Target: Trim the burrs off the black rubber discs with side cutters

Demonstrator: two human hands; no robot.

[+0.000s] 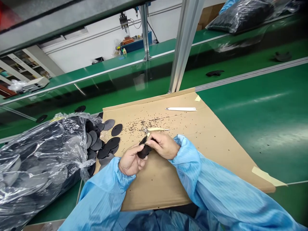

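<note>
Over the cardboard sheet [163,189], my left hand [131,161] is closed around a small black plastic part [143,152], which stands tilted between thumb and fingers. My right hand [165,145] pinches the upper right side of the same part, its fingertips partly hiding it. Whether a smaller piece sits in the right fingertips cannot be made out. Just beyond my hands lies a hand tool with cream handles and a metal head [157,129], probably nippers. Tiny black bits [146,123] are scattered around it. Farther back lies a slim white-handled knife [181,109].
To the left, a clear plastic bag [60,144] of black parts spills oval black discs [116,130] onto the cardboard. A metal post [184,45] rises at the cardboard's back edge. Green conveyor belt [161,71] runs behind. Tape [268,176] holds the right corner.
</note>
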